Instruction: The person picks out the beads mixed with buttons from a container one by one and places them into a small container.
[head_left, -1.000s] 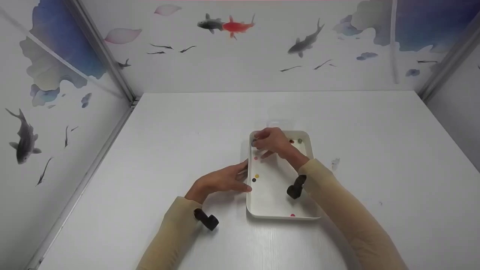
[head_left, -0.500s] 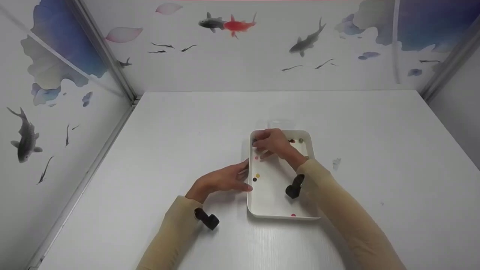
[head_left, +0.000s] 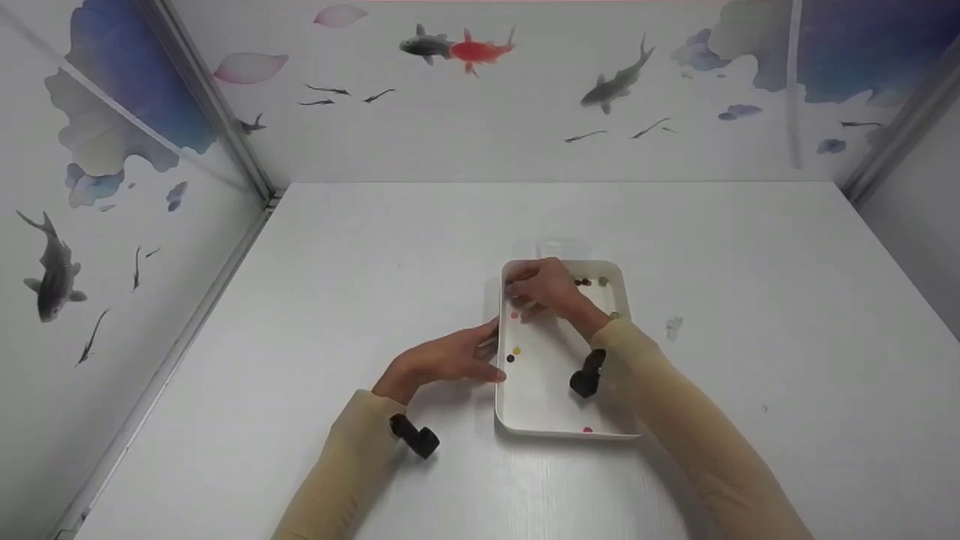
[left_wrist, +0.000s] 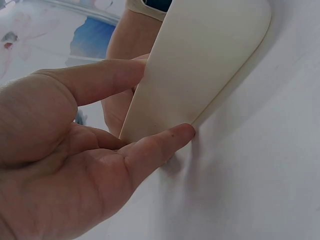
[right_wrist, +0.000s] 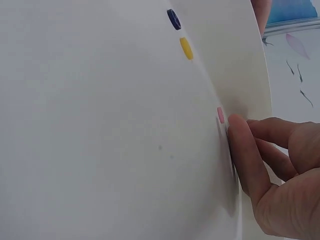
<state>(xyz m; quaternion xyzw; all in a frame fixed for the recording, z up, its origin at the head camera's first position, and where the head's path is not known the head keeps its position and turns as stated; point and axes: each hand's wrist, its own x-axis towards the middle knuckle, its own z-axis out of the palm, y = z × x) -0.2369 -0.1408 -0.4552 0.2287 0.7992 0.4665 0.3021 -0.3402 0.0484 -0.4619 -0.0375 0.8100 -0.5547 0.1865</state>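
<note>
A white rectangular tray [head_left: 541, 397] lies on the table in the head view, with small flat buttons in it. My left hand [head_left: 450, 356] touches its left side; in the left wrist view the thumb meets the rim and a finger lies along the outer wall. My right hand [head_left: 551, 289] reaches into the far left corner, fingers bent, the tips at the wall. Whether they pinch anything is hidden. In the right wrist view a pink button [right_wrist: 220, 115] is close by its fingers, with a yellow button [right_wrist: 186, 48] and a dark blue button [right_wrist: 173, 19] farther along the wall.
Several dark and greenish pieces, including a green one [head_left: 603, 282], sit along the tray's far end. A red button [head_left: 587, 430] lies at the near wall. Behind the tray stands a clear container [head_left: 566, 247]; a small clear item [head_left: 674, 327] lies to the right.
The right hand's fingers shift very slightly at the far left corner. The left hand stays at the tray's side. The whole view drifts a little.
</note>
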